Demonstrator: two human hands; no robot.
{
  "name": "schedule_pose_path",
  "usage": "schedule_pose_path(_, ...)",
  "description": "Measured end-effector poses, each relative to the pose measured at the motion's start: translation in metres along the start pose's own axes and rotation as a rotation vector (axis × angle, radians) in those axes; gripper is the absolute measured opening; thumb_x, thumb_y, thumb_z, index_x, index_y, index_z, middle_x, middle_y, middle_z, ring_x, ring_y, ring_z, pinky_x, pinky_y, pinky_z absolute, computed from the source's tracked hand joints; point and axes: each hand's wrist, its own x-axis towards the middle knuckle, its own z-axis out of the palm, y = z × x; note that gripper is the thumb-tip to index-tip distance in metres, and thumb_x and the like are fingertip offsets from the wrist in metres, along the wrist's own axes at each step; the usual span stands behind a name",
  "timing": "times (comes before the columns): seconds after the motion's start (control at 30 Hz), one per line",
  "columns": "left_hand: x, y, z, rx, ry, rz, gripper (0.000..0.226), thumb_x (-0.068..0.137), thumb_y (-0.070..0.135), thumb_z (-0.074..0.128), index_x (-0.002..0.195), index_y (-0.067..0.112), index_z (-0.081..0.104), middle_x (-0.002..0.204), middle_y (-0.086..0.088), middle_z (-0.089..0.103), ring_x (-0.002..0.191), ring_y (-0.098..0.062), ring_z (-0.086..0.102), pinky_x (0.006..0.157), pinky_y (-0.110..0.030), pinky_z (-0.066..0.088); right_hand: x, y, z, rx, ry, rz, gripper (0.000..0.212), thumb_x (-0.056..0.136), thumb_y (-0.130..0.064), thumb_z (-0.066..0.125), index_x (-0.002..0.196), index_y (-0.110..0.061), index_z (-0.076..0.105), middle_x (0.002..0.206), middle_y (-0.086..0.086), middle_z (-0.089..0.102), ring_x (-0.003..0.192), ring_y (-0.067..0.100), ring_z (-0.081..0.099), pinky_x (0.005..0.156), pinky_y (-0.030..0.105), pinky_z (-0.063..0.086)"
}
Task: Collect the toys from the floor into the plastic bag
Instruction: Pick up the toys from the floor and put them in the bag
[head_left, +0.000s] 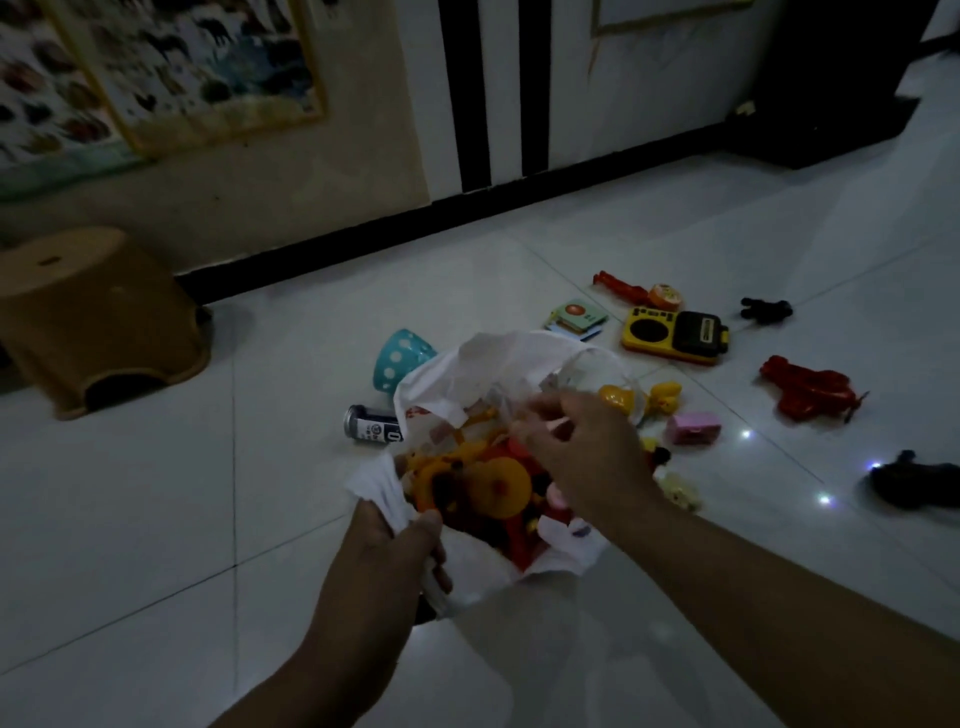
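Note:
A white plastic bag (483, 358) stands open on the floor, holding several yellow, orange and red toys (478, 480). My left hand (395, 540) grips the bag's near rim. My right hand (582, 452) hovers over the bag's mouth with curled, blurred fingers; whether they hold anything is unclear. To the right, loose toys lie on the tiles: a yellow and black toy radio (675, 335), picture cards (576, 317), a red figure (623, 288), a yellow duck (662, 397), a pink block (693, 427), a red toy (810, 389) and two black toys (766, 310) (914, 483).
A teal dotted cup (400, 358) and a dark can (371, 425) lie just left of the bag. A brown plastic stool (98, 317) stands by the wall at the left. White floor tiles (156, 519) spread around me.

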Motion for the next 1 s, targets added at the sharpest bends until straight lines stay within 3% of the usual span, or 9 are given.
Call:
schedule_pose_path(0.1, 0.001, 0.003, -0.003, -0.002, 0.000, 0.021, 0.027, 0.093, 0.015, 0.053, 0.078, 0.035, 0.043, 0.075, -0.002, 0.058, 0.073, -0.028, 0.060, 0.081, -0.063, 0.052, 0.016, 0.003, -0.025, -0.440, 0.359, -0.318, 0.043, 0.079, -0.030, 0.071, 0.118, -0.017, 0.058, 0.109, 0.012, 0.052, 0.095, 0.021, 0.051, 0.070, 0.023, 0.045)
schedule_pose_path(0.2, 0.001, 0.004, -0.006, -0.023, 0.032, 0.031, 0.031, 0.094, 0.015, 0.050, 0.080, 0.041, 0.041, 0.076, 0.002, 0.054, 0.071, -0.023, 0.057, 0.083, -0.058, 0.053, 0.052, 0.008, -0.041, -0.638, 0.110, -0.018, 0.068, 0.077, -0.044, 0.070, 0.136, -0.028, 0.040, 0.131, 0.013, 0.042, 0.119, 0.031, 0.040, 0.088, 0.039, 0.044)
schedule_pose_path(0.3, 0.002, 0.005, -0.011, -0.032, 0.054, 0.044, 0.028, 0.094, 0.017, 0.051, 0.082, 0.040, 0.042, 0.078, -0.004, 0.058, 0.071, -0.025, 0.059, 0.081, -0.058, 0.054, 0.073, -0.007, -0.046, -0.404, -0.125, 0.146, 0.028, 0.087, -0.040, 0.060, 0.103, -0.016, 0.063, 0.102, 0.012, 0.065, 0.089, 0.027, 0.060, 0.071, 0.032, 0.047)
schedule_pose_path(0.37, 0.005, 0.008, -0.020, -0.048, 0.065, 0.072, 0.028, 0.093, 0.017, 0.052, 0.082, 0.041, 0.042, 0.077, -0.005, 0.059, 0.069, -0.023, 0.058, 0.079, -0.055, 0.053, 0.079, -0.025, -0.044, -0.313, -0.162, 0.119, 0.023, 0.092, -0.032, 0.056, 0.087, -0.010, 0.063, 0.079, 0.011, 0.063, 0.068, 0.023, 0.057, 0.060, 0.029, 0.042)
schedule_pose_path(0.47, 0.010, 0.016, -0.038, -0.068, 0.077, 0.122, 0.030, 0.093, 0.018, 0.052, 0.088, 0.045, 0.042, 0.084, 0.004, 0.057, 0.077, -0.018, 0.058, 0.081, -0.049, 0.054, 0.086, -0.057, -0.041, -0.146, -0.092, 0.137, 0.015, 0.092, -0.027, 0.057, 0.090, -0.014, 0.064, 0.067, 0.001, 0.056, 0.053, 0.012, 0.054, 0.054, 0.026, 0.046)
schedule_pose_path(0.57, 0.016, 0.027, -0.064, -0.089, 0.076, 0.163, 0.037, 0.093, 0.017, 0.051, 0.113, 0.045, 0.038, 0.095, 0.000, 0.060, 0.077, -0.020, 0.057, 0.068, -0.037, 0.052, 0.095, -0.089, -0.032, -0.113, -0.026, 0.117, 0.016, 0.092, -0.026, 0.057, 0.089, -0.014, 0.067, 0.062, 0.003, 0.056, 0.034, 0.005, 0.049, 0.036, 0.016, 0.037)
schedule_pose_path(0.67, 0.022, 0.042, -0.101, -0.050, 0.047, 0.216, 0.041, 0.094, 0.018, 0.050, 0.122, 0.043, 0.035, 0.101, 0.002, 0.059, 0.082, -0.022, 0.059, 0.064, -0.030, 0.050, 0.105, -0.125, -0.013, -0.113, -0.012, 0.081, 0.017, 0.092, -0.026, 0.057, 0.087, -0.013, 0.068, 0.060, 0.003, 0.052, 0.046, 0.015, 0.045, 0.043, 0.025, 0.033)
schedule_pose_path(0.8, 0.023, 0.064, -0.154, 0.010, -0.041, 0.274, 0.033, 0.094, 0.020, 0.050, 0.108, 0.047, 0.037, 0.096, 0.013, 0.056, 0.086, -0.018, 0.059, 0.077, -0.036, 0.056, 0.119, -0.174, 0.022, -0.127, -0.032, 0.084, 0.018, 0.092, -0.027, 0.056, 0.089, -0.012, 0.066, 0.059, 0.005, 0.048, 0.047, 0.019, 0.039, 0.043, 0.025, 0.030)
schedule_pose_path(1.0, 0.019, 0.083, -0.224, -0.001, -0.077, 0.213, 0.027, 0.092, 0.023, 0.053, 0.103, 0.047, 0.044, 0.101, 0.005, 0.065, 0.078, -0.017, 0.060, 0.070, -0.033, 0.052, 0.143, -0.245, 0.087, -0.193, -0.109, 0.155, 0.024, 0.096, -0.025, 0.051, 0.107, -0.009, 0.064, 0.072, 0.003, 0.049, 0.059, 0.018, 0.044, 0.050, 0.024, 0.037)
